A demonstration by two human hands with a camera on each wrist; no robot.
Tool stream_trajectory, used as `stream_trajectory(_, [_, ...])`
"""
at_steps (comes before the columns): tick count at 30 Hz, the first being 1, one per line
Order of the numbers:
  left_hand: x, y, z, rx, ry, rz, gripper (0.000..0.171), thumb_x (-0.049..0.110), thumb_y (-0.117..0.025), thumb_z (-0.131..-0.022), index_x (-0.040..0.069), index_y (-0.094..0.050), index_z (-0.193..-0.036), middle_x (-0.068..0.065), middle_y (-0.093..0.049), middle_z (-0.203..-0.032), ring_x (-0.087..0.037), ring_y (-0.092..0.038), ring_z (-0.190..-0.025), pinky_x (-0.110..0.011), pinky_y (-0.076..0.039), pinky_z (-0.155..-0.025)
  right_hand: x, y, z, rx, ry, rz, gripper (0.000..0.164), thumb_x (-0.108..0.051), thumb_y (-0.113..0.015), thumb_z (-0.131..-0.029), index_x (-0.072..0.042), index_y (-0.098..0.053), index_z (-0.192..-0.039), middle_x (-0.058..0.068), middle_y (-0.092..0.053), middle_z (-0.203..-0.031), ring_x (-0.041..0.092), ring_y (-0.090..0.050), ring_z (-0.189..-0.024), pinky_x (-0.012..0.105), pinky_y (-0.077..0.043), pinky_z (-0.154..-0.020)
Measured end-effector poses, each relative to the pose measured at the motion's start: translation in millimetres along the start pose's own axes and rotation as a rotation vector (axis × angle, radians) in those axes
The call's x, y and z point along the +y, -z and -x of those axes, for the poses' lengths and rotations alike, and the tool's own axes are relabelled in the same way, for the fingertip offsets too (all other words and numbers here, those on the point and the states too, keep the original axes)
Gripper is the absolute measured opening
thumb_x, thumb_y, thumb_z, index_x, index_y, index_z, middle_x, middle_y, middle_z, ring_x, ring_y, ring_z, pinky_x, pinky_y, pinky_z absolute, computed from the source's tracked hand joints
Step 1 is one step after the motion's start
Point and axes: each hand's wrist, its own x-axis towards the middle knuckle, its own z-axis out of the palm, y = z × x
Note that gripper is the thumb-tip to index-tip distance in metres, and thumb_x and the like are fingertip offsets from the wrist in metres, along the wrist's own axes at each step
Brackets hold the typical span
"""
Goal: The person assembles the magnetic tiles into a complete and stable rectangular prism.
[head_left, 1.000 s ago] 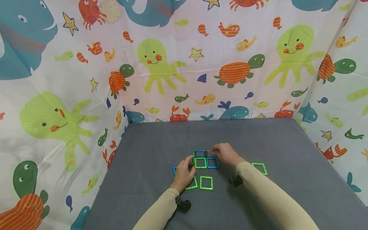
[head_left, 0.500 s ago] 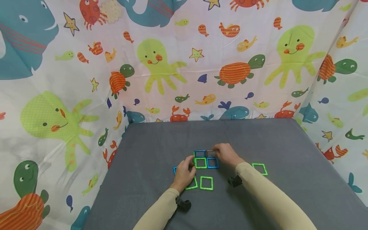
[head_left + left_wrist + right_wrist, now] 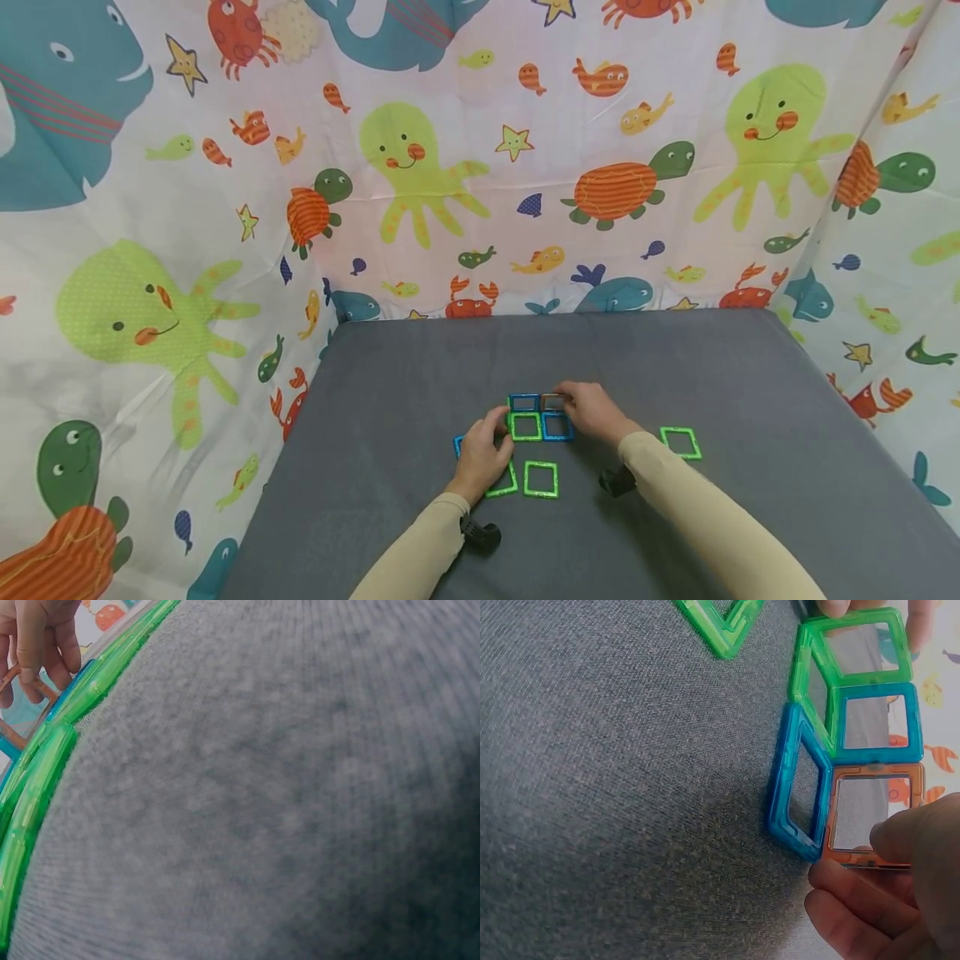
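Note:
Magnetic tiles stand joined in the middle of the grey table. Flat on the cloth lie a green tile (image 3: 526, 439) and a blue tile (image 3: 557, 438). Behind them an upright blue tile (image 3: 913, 724) and an orange tile (image 3: 877, 769) stand in a row. My right hand (image 3: 596, 412) pinches the orange tile at its outer edge, thumb on its face and fingers beyond. At the structure's left side, my left hand (image 3: 480, 457) holds an upright green tile (image 3: 862, 677) between fingertips at its two edges. Most of my left hand is hidden in the wrist views.
Loose green tiles lie flat nearby: one (image 3: 542, 496) in front of the structure, one (image 3: 680, 457) beyond my right forearm. Another green tile (image 3: 512, 479) and a blue tile (image 3: 457, 445) are partly covered by my left hand. A sea-animal curtain (image 3: 450, 167) borders the table.

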Motion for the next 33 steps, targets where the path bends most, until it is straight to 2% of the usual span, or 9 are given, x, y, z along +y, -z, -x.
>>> stream_trajectory(8, [4.0, -2.9, -4.6, 0.012, -0.014, 0.012, 0.043, 0.006, -0.071, -0.09, 0.008, -0.062, -0.132, -0.005, -0.073, -0.088, -0.015, -0.064, -0.074, -0.028, -0.052, -0.064, 5, 4, 4, 0.005, -0.013, -0.005, 0.025, 0.002, -0.058, -0.096, -0.001, -0.071, -0.118, 0.017, -0.075, -0.108, 0.027, -0.071, -0.092, 0.045, -0.058, -0.079])
stream_trajectory(13, [5.2, -4.9, -5.7, 0.015, -0.012, 0.025, 0.044, 0.004, -0.07, -0.09, 0.008, -0.061, -0.133, -0.006, -0.073, -0.089, -0.016, -0.065, -0.075, -0.028, -0.052, -0.064, 9, 5, 12, 0.013, -0.019, -0.01, 0.023, 0.0, -0.061, -0.097, -0.001, -0.071, -0.117, 0.016, -0.075, -0.106, 0.03, -0.072, -0.092, 0.046, -0.059, -0.079])
stream_trajectory(17, [5.3, -5.9, -8.8, 0.002, -0.013, 0.032, 0.045, 0.001, -0.069, -0.09, 0.007, -0.06, -0.134, -0.004, -0.073, -0.087, -0.013, -0.064, -0.071, -0.026, -0.052, -0.063, 11, 6, 21, 0.008, -0.022, -0.025, 0.021, -0.002, -0.062, -0.096, -0.001, -0.072, -0.115, 0.014, -0.075, -0.1, 0.026, -0.071, -0.087, 0.044, -0.058, -0.076])
stream_trajectory(20, [6.1, -4.6, -15.7, -0.051, 0.009, 0.032, 0.048, -0.002, -0.066, -0.09, 0.005, -0.058, -0.137, -0.002, -0.07, -0.079, -0.007, -0.054, -0.059, -0.022, -0.045, -0.058, 13, 8, 29, -0.004, -0.033, -0.043, 0.019, -0.005, -0.065, -0.095, -0.003, -0.072, -0.113, 0.01, -0.074, -0.096, 0.022, -0.07, -0.084, 0.042, -0.058, -0.074])
stream_trajectory(25, [11.2, 0.7, -33.7, -0.188, 0.12, 0.046, 0.051, -0.003, -0.06, -0.093, 0.004, -0.052, -0.143, 0.001, -0.059, -0.064, -0.002, -0.028, -0.043, -0.019, -0.028, -0.049, 13, 11, 43, -0.005, -0.029, -0.068, 0.011, -0.008, -0.068, -0.095, -0.007, -0.072, -0.105, 0.006, -0.074, -0.093, 0.022, -0.07, -0.084, 0.042, -0.057, -0.073])
stream_trajectory(28, [15.1, 2.9, -42.5, -0.25, 0.169, 0.037, 0.05, -0.002, -0.059, -0.094, 0.004, -0.053, -0.143, 0.004, -0.054, -0.061, -0.002, -0.024, -0.041, -0.02, -0.024, -0.047, 13, 10, 50, -0.005, -0.03, -0.069, 0.012, -0.008, -0.068, -0.094, -0.008, -0.072, -0.105, 0.006, -0.075, -0.094, 0.023, -0.071, -0.086, 0.042, -0.058, -0.073])
stream_trajectory(33, [21.5, 3.0, -51.9, -0.321, 0.225, 0.053, 0.047, -0.003, -0.056, -0.095, 0.005, -0.056, -0.141, 0.007, -0.039, -0.055, -0.006, -0.019, -0.043, -0.023, -0.02, -0.048, 13, 8, 59, -0.008, -0.092, -0.088, 0.018, -0.01, -0.069, -0.094, -0.007, -0.073, -0.112, 0.005, -0.075, -0.097, 0.02, -0.071, -0.086, 0.038, -0.058, -0.073])
